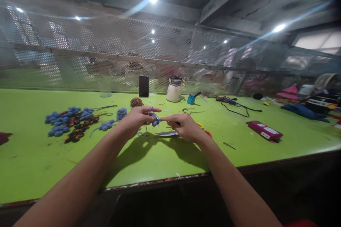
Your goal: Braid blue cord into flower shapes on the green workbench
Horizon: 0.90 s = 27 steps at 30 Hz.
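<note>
Between thumb and fingers, my left hand (137, 120) pinches a small piece of blue-purple crochet (156, 122), its yarn looped over the raised index finger. My right hand (185, 126) grips a crochet hook (167, 120), whose tip meets the crochet piece. Below the hands lie scissors (166, 134), their orange handles partly hidden behind my right wrist. A blue yarn ball (122, 114) rests left of my left hand, and a multicoloured yarn ball (136, 102) sits just beyond it. Blue crocheted flowers (58, 130) and dark orange-and-black crocheted flowers (74, 134) are piled at the left.
Toward the back of the green table (170, 170) stand a phone (144, 86), a pale jug (174, 91), a clear cup (106, 90) and a small blue pot (191, 99). A purple box (265, 131) and a cable (239, 108) lie right. Perforated panels rise behind.
</note>
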Available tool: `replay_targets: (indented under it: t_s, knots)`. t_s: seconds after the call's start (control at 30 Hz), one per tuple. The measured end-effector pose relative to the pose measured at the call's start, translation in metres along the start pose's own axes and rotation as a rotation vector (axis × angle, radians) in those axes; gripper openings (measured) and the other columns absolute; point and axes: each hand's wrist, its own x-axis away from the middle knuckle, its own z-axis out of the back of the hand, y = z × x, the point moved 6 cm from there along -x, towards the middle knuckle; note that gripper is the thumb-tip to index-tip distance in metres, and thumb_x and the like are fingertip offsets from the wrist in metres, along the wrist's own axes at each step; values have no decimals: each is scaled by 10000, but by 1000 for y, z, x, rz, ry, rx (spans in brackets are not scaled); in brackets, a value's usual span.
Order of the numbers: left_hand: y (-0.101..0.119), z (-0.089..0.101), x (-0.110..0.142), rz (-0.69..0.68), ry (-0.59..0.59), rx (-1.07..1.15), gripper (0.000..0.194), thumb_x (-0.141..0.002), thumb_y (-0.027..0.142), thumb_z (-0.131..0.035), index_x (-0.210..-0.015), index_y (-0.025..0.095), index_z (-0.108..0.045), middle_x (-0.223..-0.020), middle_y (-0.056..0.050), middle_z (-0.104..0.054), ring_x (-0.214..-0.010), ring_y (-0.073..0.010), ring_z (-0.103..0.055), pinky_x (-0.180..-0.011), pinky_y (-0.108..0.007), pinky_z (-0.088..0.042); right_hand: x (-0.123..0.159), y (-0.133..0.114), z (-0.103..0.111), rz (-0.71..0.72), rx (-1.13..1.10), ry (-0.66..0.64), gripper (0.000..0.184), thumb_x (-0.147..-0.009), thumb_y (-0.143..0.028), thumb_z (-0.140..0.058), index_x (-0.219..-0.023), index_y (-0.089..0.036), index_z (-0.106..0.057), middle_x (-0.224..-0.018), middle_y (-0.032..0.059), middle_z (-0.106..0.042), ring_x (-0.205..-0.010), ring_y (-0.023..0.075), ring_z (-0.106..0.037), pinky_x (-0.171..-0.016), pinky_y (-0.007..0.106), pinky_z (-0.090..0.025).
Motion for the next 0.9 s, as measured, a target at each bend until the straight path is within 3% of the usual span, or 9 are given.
replay_targets:
  t_s: [0.5,0.7,0.8,0.9]
  knots:
    - [-2,0,-4,-95,54,-149,389,-583,127,-679,-971,110,-678,-617,-3,-588,-586,-129,-523,-619,-287,-386,-1,0,-3,-22,49,25,361,-781,-64,-514,-1076,-199,-674,-867,76,-721,-639,128,-577,-609,239,-406]
    - [12,-5,-1,-420,168,-592,298,-661,140,-633,-954,136,-693,-661,-13,-570,-594,-127,-510,-585,-263,-400,-2,10,-5,-80,-69,89,348,-756,-86,-527,-1044,-196,-690,-901,84,-720,-691,149,-614,-636,262,-439]
    - [21,-15,10,-650,218,-797,251,-741,124,-556,-948,163,-693,-706,-26,-564,-621,-127,-518,-597,-254,-407,-3,20,-8,-185,-208,146,287,-738,-126,-547,-962,-166,-721,-706,50,-699,-558,121,-558,-556,249,-418]
    - [23,-26,18,-781,234,-922,285,-786,109,-497,-1011,157,-666,-747,-48,-569,-664,-146,-531,-612,-267,-421,-3,27,-15,-340,-493,203,244,-689,-191,-608,-892,-125,-725,-506,-7,-587,-401,76,-434,-439,222,-348]
